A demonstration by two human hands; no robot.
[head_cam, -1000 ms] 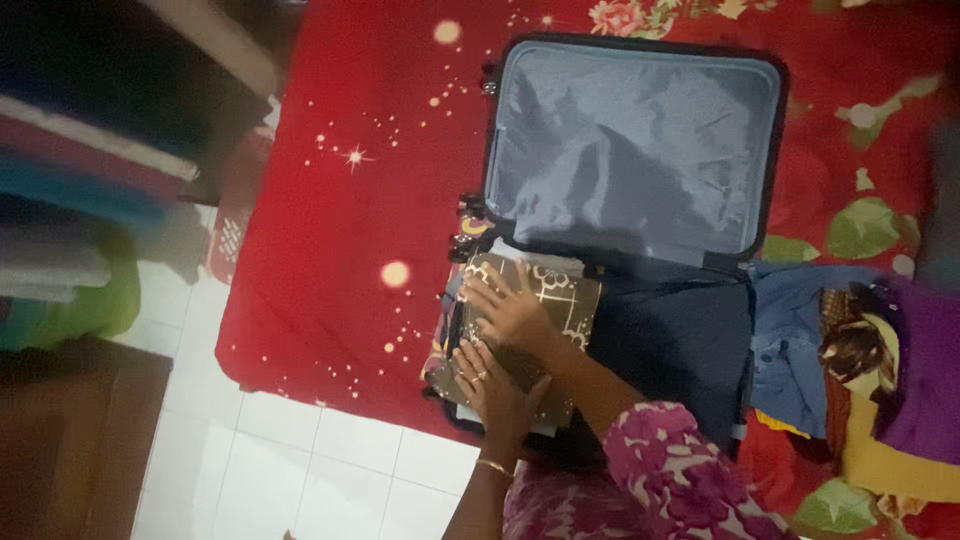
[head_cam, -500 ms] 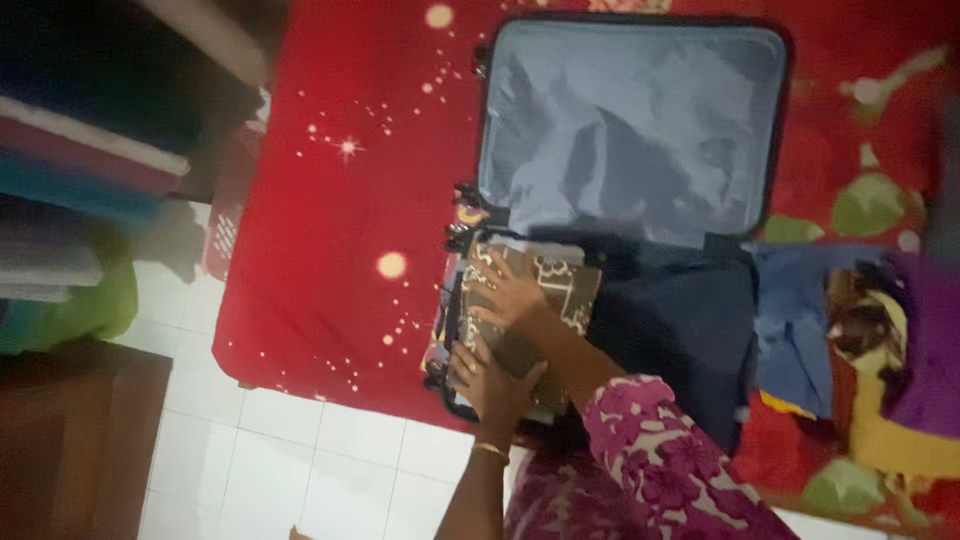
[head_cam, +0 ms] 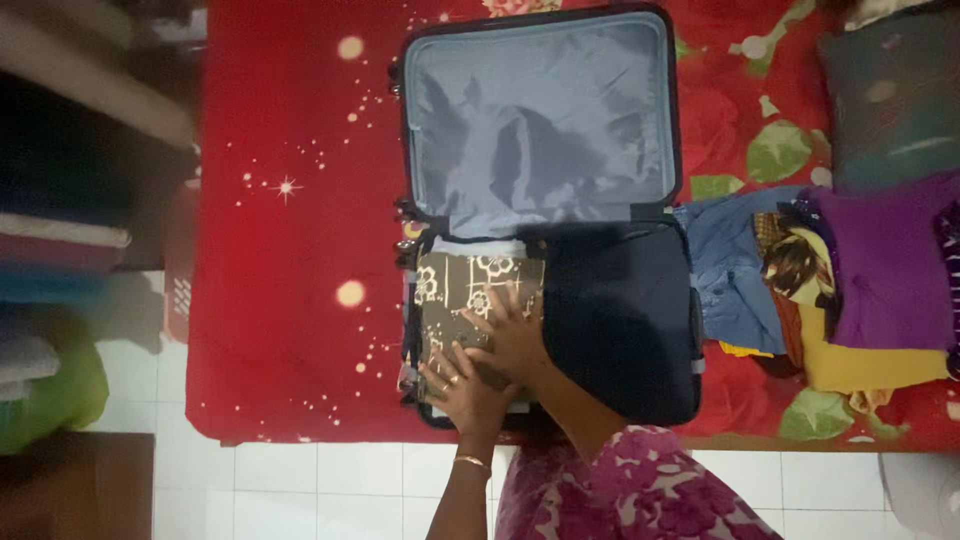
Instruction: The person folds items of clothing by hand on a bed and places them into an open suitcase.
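Observation:
An open dark suitcase (head_cam: 620, 330) lies on a red bed cover, its grey-lined lid (head_cam: 535, 120) flat behind it. In the left half of the case sits a folded brown cloth with a cream pattern (head_cam: 450, 290). My left hand (head_cam: 455, 385), with rings and a gold bangle, presses flat on the near part of that cloth. My right hand (head_cam: 510, 330) lies flat on the cloth just beyond it, the fingers spread. Both palms rest on the fabric without gripping it.
A pile of clothes, blue (head_cam: 735, 275), purple (head_cam: 885, 265) and yellow (head_cam: 860, 365), lies on the bed right of the case. A dark pillow (head_cam: 890, 95) sits at the far right. Shelves with folded fabrics (head_cam: 55, 260) stand at the left. White floor tiles (head_cam: 300, 490) run along the bed's near edge.
The view has swung right and steadied, so the case now sits nearer the frame's middle. Both hands have stayed on the brown cloth and drawn closer together near its front.

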